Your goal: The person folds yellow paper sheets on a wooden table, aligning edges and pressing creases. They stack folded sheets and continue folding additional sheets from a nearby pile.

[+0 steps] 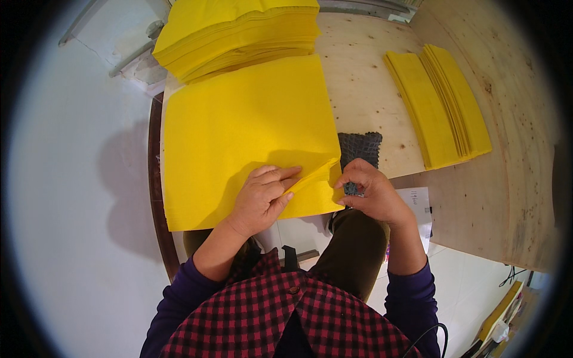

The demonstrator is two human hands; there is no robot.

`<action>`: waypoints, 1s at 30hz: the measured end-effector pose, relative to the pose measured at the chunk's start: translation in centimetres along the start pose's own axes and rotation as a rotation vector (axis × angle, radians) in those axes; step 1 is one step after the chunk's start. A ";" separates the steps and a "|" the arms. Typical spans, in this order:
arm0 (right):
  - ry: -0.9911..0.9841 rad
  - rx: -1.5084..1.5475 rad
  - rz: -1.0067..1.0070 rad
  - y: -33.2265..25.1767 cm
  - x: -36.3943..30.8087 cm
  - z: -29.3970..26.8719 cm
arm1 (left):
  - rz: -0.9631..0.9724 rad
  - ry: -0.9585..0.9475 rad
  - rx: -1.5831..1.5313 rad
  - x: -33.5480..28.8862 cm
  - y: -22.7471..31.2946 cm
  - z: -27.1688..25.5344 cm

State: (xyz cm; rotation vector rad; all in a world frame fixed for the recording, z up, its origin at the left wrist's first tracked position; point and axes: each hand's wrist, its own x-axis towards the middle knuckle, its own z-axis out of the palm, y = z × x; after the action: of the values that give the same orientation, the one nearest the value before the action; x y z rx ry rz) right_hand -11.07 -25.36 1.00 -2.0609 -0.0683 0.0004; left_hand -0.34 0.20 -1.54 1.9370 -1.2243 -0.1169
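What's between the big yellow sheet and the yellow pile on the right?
In the head view: a dark grey cloth by the sheet, then wooden tabletop to the pile.

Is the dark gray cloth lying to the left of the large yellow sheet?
No, the dark gray cloth shows just past the right edge of the large yellow sheet, near the right hand.

The yellow sheet (250,119) looks matt and smooth, felt-like or papery (which of the two I cannot tell), and the thick yellow stack (233,39) has the same dull finish, as do the yellow folded pieces (441,107). The counter (361,71) is pale, knotty wood without gloss. The dark grey cloth (361,148) is rough and textured. The checked garment (239,316) is matt cloth; the floor (447,274) is smooth and faintly glossy.
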 end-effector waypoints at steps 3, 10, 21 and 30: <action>-0.013 -0.009 0.002 0.8 0.2 0.6 | 0.002 -0.006 0.001 0.0 0.1 -0.1; -0.066 -0.019 0.002 0.9 0.5 0.1 | -0.008 -0.014 0.024 -0.1 0.1 0.0; -0.058 0.004 -0.016 0.8 0.6 0.5 | 0.011 -0.010 0.055 0.0 0.1 -0.1; -0.030 -0.076 -0.057 0.7 0.6 0.7 | 0.002 -0.006 0.038 -0.1 0.1 0.0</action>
State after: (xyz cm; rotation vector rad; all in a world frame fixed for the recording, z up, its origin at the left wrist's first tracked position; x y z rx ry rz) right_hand -10.50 -25.01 0.07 -2.1348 -0.1474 -0.0067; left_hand -0.45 0.24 -1.56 1.9694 -1.2400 -0.0994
